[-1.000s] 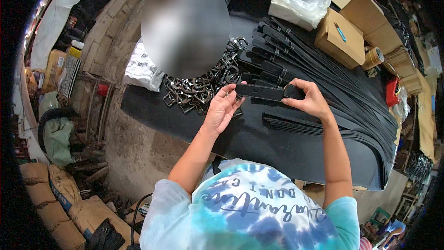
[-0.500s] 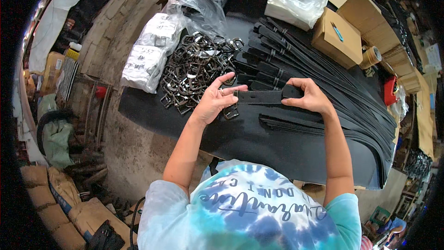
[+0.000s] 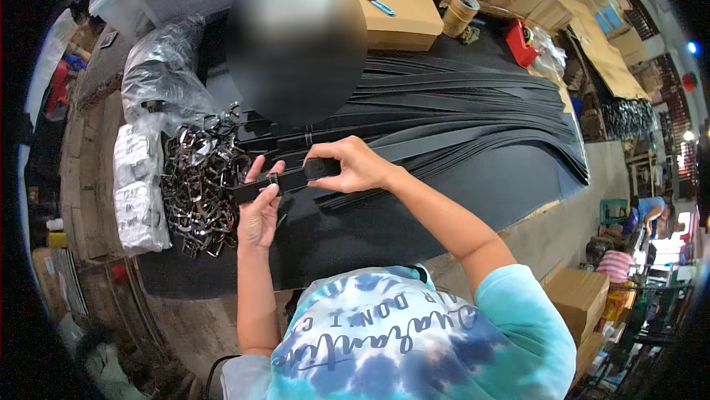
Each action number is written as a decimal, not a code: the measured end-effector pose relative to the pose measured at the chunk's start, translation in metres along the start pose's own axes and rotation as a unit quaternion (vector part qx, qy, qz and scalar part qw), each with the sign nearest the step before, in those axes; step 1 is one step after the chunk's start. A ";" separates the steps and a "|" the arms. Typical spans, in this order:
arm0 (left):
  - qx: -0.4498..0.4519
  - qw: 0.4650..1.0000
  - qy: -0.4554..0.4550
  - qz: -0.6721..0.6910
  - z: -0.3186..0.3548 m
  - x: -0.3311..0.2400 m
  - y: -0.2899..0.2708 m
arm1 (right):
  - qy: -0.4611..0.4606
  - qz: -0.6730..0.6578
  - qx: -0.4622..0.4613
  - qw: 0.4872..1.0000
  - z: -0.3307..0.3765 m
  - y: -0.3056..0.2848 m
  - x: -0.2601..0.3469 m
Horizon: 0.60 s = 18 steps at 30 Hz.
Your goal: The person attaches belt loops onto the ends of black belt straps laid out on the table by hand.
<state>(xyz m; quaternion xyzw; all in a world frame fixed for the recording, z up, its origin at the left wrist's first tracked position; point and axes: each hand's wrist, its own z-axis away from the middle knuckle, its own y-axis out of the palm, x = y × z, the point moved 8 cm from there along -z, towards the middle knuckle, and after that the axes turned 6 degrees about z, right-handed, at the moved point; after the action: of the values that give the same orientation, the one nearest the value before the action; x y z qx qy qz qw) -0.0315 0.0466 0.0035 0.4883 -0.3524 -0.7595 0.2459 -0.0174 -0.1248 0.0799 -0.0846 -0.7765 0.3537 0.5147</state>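
Note:
A black belt strap (image 3: 292, 179) runs between both hands above the black table (image 3: 458, 185). My left hand (image 3: 259, 211) holds its left end, where a small metal buckle sits by the thumb. My right hand (image 3: 353, 165) pinches the strap further right. A heap of metal buckles (image 3: 198, 189) lies just left of my left hand. Behind my hands, several long black straps (image 3: 458, 111) fan out across the table to the right.
Clear plastic bags (image 3: 159, 82) and white packets (image 3: 137, 193) lie at the table's left end. A cardboard box (image 3: 396, 11) with a blue cutter, a tape roll (image 3: 460, 14) and a red object (image 3: 521, 41) stand at the back. Cartons (image 3: 580, 296) and people are at the lower right.
The view has swung to the right. Both hands have kept the strap and drawn it nearer, with my left hand now under its left end beside the buckle heap.

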 end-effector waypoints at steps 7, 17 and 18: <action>-0.036 0.982 0.036 -0.184 0.011 -0.004 0.003 | -0.032 0.042 -0.045 0.998 -0.002 -0.017 0.005; -0.135 0.730 0.177 -0.646 0.070 -0.053 -0.072 | 0.042 0.067 -0.081 0.994 -0.046 -0.026 -0.035; -0.140 0.725 0.183 -0.649 0.072 -0.049 -0.065 | 0.006 0.093 -0.096 0.991 -0.048 -0.024 -0.033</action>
<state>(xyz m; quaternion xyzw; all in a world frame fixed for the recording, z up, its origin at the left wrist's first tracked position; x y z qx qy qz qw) -0.0799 0.1439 0.0011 0.6876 0.2127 -0.6702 -0.1812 0.0447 -0.1363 0.0816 -0.2071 -0.7927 0.3235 0.4734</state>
